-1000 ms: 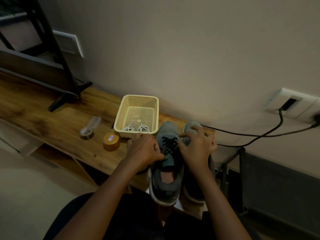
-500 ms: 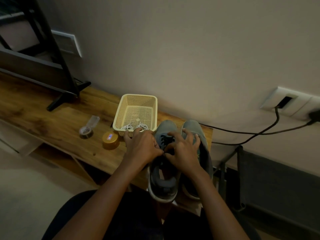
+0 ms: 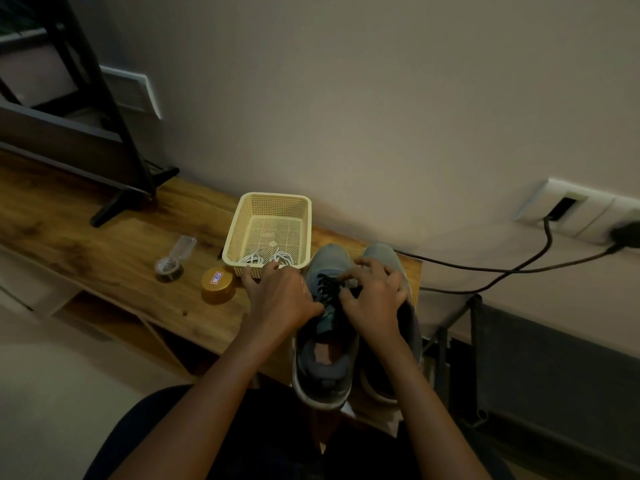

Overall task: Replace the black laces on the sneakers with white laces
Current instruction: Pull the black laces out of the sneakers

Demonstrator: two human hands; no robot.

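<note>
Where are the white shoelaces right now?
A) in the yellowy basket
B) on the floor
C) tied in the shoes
A: the white laces lie coiled inside the cream basket, near its front wall, while the grey sneaker has black laces.

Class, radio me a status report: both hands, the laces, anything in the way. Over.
Left hand grips left grey sneaker; right hand pinches its black laces. Black laces not yet out; white laces in basket. Nothing in the way.

Laces [image 3: 266, 258] lie in the basket [image 3: 274, 198], left of the sneakers [image 3: 323, 362].
</note>
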